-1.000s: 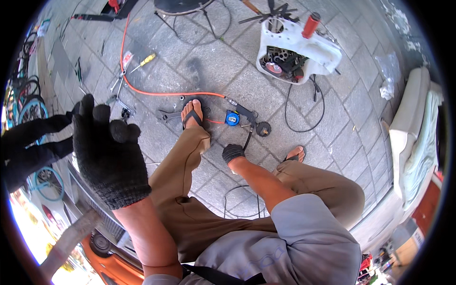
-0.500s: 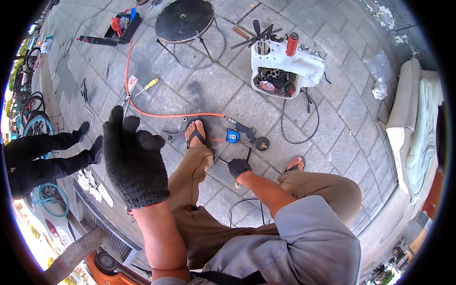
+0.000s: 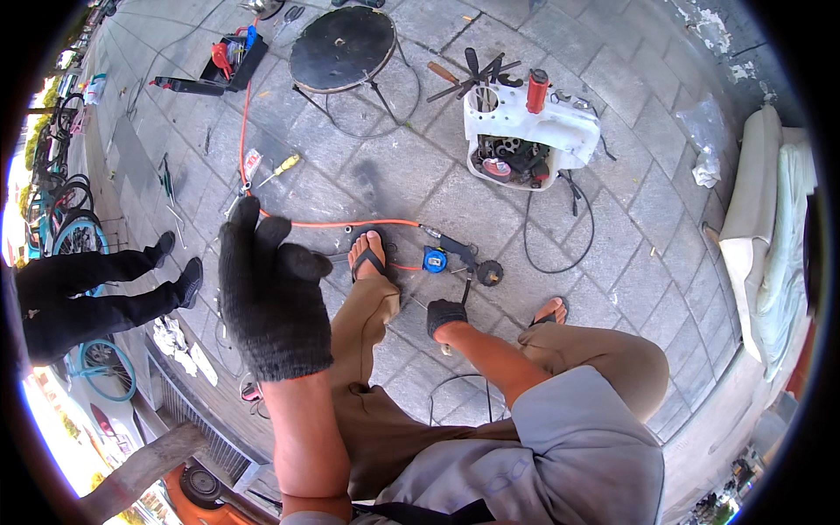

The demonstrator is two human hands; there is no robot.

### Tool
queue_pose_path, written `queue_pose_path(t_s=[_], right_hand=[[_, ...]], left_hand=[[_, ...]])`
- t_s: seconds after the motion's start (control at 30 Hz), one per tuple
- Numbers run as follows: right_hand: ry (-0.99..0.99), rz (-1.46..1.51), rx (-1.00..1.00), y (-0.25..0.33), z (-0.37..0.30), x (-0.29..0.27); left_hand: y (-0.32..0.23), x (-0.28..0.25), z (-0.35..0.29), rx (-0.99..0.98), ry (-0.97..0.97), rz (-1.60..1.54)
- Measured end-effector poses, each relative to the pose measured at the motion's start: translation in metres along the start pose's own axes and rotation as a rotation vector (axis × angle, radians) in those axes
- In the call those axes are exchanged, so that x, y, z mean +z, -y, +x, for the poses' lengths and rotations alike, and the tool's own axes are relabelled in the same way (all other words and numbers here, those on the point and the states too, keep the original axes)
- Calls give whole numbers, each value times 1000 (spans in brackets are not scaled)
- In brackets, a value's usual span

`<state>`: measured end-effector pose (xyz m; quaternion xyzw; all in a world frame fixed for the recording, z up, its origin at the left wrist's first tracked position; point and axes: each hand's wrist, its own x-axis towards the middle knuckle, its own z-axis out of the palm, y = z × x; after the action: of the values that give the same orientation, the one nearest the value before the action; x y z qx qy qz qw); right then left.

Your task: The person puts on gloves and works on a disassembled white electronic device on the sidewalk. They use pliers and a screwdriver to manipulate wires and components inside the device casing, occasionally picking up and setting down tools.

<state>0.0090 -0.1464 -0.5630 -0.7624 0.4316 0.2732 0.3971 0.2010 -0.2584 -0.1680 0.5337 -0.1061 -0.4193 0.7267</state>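
My left hand, in a black knit glove, is raised at left of centre. Its fingers are slightly bent and apart, with nothing visible in them. Between my feet, my right hand, gloved too, is closed around the short black hose of a tyre inflator gun. A small pale end pokes out below that fist, and a thin rod shows at its left. The inflator has a blue-rimmed gauge and lies on the paving, joined to an orange air hose. Beside it sits a dark round knob-like part.
A cut white plastic container holds tools at upper right. A round black stool and an open toolbox stand farther off. A yellow-handled screwdriver lies on the paving. Another person's legs are at left. Folded padding lies right.
My left hand has shifted a little to the right in the picture. The whole scene has slid slightly right and down. My right hand keeps its grip by the inflator.
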Motion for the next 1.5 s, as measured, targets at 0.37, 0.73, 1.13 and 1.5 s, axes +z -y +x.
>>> queue_pose_path(t_s=[0.37,0.73,1.13,1.5], right_hand=[[-325,-96,-198,-24,-31,-236],[-753,-409,132,-37,-152,-455],[-543,-742,35,-26,-102,-462],[-448,-565,149,-55,-122,-439]], left_hand=[[3,26,7,-26,22,-169],[-2,22,23,-36,38,-270],[-2,24,30,-45,13,-237],[-8,8,31,31,43,-230]])
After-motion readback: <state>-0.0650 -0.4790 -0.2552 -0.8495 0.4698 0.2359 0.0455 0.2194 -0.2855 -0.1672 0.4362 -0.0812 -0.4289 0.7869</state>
